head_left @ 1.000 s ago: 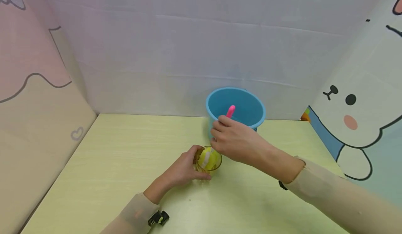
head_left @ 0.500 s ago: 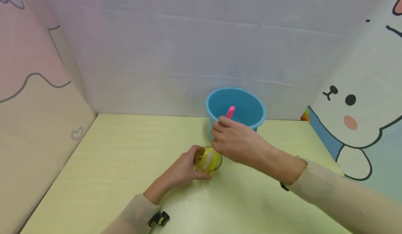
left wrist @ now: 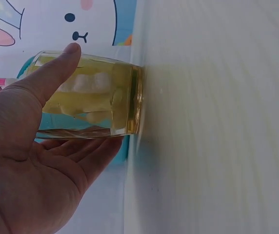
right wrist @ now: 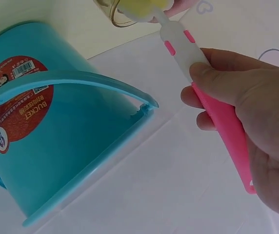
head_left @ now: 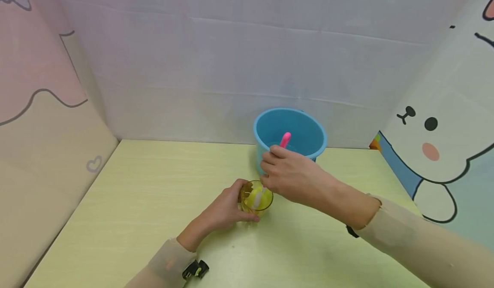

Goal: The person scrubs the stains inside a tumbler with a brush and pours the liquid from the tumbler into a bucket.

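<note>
My left hand [head_left: 227,208] holds a clear amber drinking glass [left wrist: 122,97], fingers round one side and thumb along the other. In the left wrist view the glass's base sits right at the tabletop. A sponge cup brush has its yellow-and-white head [head_left: 259,198] inside the glass. My right hand [head_left: 291,172] grips the brush by its pink-and-white handle [right wrist: 225,126], the thumb lying on the white part. The handle's pink end points up and away, overlapping the blue bucket's rim in the head view. In that view the right fingers partly hide the glass's far rim.
A blue bucket [right wrist: 86,122] with a red label and a handle stands behind the glass, near the back wall [head_left: 185,73]. Cartoon-printed side walls [head_left: 463,120] bound the pale yellow table [head_left: 154,185].
The brush's pink end and my right hand have shifted slightly down and right. The sponge head has turned a little in the glass. My left hand keeps its hold on the glass.
</note>
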### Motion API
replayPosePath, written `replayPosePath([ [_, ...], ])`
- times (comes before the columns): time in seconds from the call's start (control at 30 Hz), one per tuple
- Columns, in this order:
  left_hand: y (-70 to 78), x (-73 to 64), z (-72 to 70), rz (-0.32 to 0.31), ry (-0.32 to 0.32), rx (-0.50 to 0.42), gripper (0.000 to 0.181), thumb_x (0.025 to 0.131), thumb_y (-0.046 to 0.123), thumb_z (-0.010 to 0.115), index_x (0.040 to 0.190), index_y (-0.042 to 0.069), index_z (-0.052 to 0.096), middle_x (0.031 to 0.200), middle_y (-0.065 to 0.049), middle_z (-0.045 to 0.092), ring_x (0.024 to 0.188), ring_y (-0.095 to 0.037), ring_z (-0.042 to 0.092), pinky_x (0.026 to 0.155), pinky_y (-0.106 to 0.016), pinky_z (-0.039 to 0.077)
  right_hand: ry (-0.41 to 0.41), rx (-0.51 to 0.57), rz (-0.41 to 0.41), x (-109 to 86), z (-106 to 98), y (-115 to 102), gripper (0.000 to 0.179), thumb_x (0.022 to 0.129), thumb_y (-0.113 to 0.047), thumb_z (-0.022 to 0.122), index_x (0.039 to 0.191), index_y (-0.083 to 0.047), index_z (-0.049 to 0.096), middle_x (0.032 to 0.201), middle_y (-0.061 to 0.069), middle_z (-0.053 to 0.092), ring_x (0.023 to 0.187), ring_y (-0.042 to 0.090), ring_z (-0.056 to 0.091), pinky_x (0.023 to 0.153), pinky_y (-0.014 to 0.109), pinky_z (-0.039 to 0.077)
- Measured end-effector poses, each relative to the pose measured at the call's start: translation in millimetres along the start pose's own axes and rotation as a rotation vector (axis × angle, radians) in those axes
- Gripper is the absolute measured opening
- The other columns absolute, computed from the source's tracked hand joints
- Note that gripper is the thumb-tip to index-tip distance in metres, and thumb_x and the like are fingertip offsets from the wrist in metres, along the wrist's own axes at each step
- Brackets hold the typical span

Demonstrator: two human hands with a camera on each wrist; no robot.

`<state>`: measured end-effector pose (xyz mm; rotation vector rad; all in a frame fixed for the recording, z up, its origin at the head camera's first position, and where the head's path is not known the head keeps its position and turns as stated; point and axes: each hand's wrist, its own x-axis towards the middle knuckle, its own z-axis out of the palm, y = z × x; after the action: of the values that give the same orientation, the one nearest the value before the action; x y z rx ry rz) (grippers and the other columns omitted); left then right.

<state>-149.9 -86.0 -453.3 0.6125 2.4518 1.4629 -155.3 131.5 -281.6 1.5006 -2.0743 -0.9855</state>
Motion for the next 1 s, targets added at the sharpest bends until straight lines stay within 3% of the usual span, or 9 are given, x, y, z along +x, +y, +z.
replayPosePath([
  [0.57, -1.4, 0.9, 0.6, 0.009, -0.004, -0.01, 0.085, 0.079, 0.029, 0.098, 0.144, 0.008, 0.047, 0.128, -0.001, 0.064, 0.109, -0.016, 0.063, 0.097, -0.038, 0.054, 0.06, 0.025, 0.011, -0.6, 4.2, -2.6, 0.031, 0.081, -0.032, 0.094, 0.103, -0.02, 0.075, 0.092, 0.002, 0.067, 0.096, 0.024, 0.054, 0.094, 0.038, 0.04],
  [1.0, -1.5, 0.8, 1.1, 0.015, -0.006, -0.008, 0.084, 0.08, 0.027, 0.097, 0.145, 0.007, 0.047, 0.129, -0.001, 0.064, 0.109, -0.016, 0.063, 0.097, -0.038, 0.054, 0.062, 0.02, 0.047, 0.3, 5.7, -4.8, 0.032, 0.081, -0.032, 0.094, 0.103, -0.017, 0.076, 0.088, 0.003, 0.065, 0.094, 0.025, 0.057, 0.092, 0.038, 0.041],
])
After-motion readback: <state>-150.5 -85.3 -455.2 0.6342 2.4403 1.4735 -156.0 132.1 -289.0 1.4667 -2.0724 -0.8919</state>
